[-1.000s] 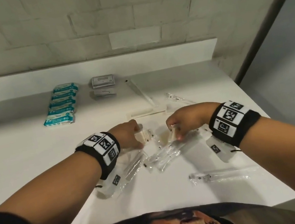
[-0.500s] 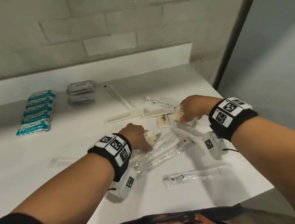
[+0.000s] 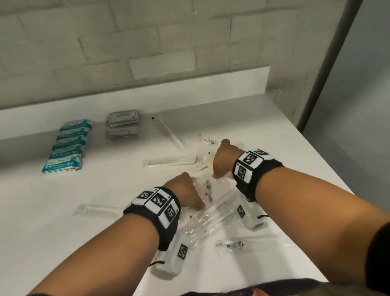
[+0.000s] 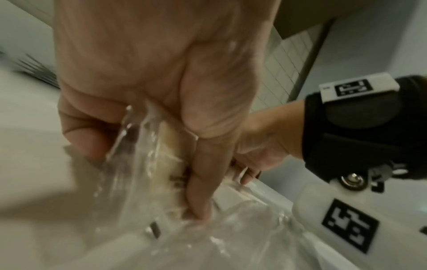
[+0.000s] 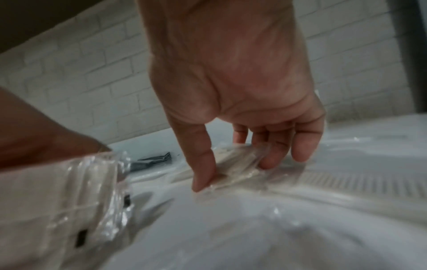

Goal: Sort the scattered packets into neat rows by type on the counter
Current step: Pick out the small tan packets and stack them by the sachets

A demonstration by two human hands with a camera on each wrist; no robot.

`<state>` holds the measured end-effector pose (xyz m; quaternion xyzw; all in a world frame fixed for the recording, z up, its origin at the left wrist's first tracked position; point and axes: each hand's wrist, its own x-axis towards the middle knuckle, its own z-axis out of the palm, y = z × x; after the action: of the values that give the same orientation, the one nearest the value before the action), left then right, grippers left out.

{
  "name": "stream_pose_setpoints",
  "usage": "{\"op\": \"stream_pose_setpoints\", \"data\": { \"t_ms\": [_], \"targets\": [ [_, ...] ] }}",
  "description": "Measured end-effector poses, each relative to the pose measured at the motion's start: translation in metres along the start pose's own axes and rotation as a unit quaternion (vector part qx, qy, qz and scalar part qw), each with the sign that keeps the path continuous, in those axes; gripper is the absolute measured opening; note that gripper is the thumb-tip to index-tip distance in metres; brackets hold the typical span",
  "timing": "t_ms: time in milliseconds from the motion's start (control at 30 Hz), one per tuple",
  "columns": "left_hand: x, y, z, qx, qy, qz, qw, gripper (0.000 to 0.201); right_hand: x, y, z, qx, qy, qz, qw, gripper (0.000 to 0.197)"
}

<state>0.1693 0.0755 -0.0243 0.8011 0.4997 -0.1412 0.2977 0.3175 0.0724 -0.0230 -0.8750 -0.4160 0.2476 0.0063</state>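
Right hand [image 3: 222, 158] since advanced to pinch a small beige sachet [image 5: 233, 164] mid-worktop [image 3: 33, 228]; left hand [image 4: 148, 109] grasps clear packets [image 4: 148, 164], likely light, slippery, crinkly, best pinched at edges.

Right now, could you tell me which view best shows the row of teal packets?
The head view: the teal packets lie in one overlapping row at the counter's far left, all visible. The left wrist view does not show them. The right wrist view shows only the grey packets beside that row.
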Motion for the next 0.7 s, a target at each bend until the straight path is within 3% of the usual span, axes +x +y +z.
{"op": "stream_pose_setpoints", "data": {
  "t_ms": [100, 200, 333, 467, 567, 633, 700],
  "targets": [
    [-0.001, -0.011, 0.0, -0.042, 0.004, 0.013, 0.999, 0.056, 0.002, 0.01, 0.0, 0.026, -0.004, -0.019, 0.999, 0.09],
    [0.0, -0.023, -0.005, -0.179, 0.035, 0.036, 0.983, 0.045, 0.002, 0.02, -0.001, 0.053, -0.01, -0.056, 0.997, 0.084],
    [0.004, -0.038, -0.017, -0.373, 0.065, 0.037, 0.925, 0.054, -0.009, 0.034, -0.021, 0.01, -0.01, -0.075, 0.997, 0.077],
    [-0.014, -0.035, -0.036, -0.517, 0.078, 0.069, 0.85, 0.04, -0.029, 0.041, -0.062, -0.022, 0.118, -0.083, 0.989, 0.066],
    [-0.019, -0.035, -0.043, -0.616, 0.055, 0.085, 0.781, 0.027, -0.048, 0.029, -0.083, 0.124, 0.146, -0.132, 0.973, 0.072],
    [-0.024, -0.035, -0.046, -0.67, 0.026, 0.111, 0.734, 0.031, -0.061, 0.01, -0.079, 0.294, 0.088, -0.187, 0.933, 0.064],
    [-0.028, -0.033, -0.051, -0.697, -0.005, 0.139, 0.704, 0.038, -0.069, -0.01, -0.067, 0.407, 0.021, -0.224, 0.885, 0.056]
  ]
}}
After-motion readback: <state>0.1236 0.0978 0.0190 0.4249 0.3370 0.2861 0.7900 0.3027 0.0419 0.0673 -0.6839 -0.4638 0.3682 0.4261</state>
